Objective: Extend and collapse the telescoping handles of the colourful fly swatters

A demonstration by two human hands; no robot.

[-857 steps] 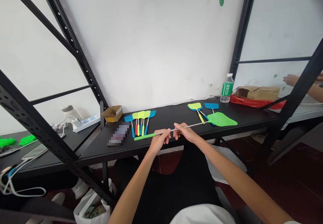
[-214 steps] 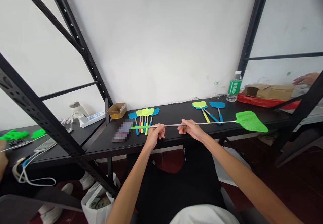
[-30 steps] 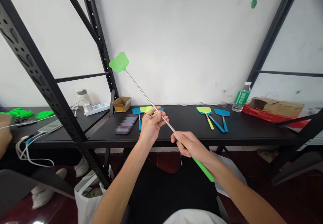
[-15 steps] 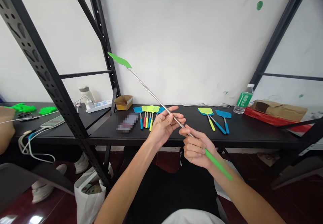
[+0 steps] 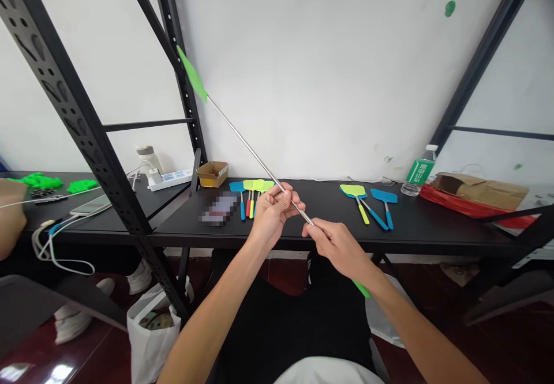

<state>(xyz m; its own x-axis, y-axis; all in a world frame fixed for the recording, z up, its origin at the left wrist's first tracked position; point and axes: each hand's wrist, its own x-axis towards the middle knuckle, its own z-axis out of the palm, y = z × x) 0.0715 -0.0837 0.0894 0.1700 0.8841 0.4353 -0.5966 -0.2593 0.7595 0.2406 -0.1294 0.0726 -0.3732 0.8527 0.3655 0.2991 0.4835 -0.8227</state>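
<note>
Both my hands hold one telescopic fly swatter (image 5: 249, 145), with a thin silver rod and a green paddle raised up to the left. My left hand (image 5: 272, 211) is closed around the middle of the rod. Lower down, my right hand (image 5: 340, 248) grips the rod near its thicker end, the back of the hand turned up. Only the tip of the green handle shows beneath my right wrist; the rest is hidden. Behind my left hand, several small blue and yellow-green swatters (image 5: 247, 199) lie in a row, partly covered by it.
On the black table (image 5: 311, 240) lie more swatters (image 5: 367, 206) to the right, beside a water bottle (image 5: 419, 170) and a cardboard box (image 5: 480, 191). A small open box (image 5: 212, 174) and a blurred-out flat object (image 5: 219, 208) are left. A black shelf post (image 5: 86, 119) rises nearby; another person's arm (image 5: 11, 217) shows far left.
The swatter's paddle has swung upward and its flat side shows more. My right hand has rolled over, back up, covering most of the green handle. My left hand has shifted slightly left and closed more.
</note>
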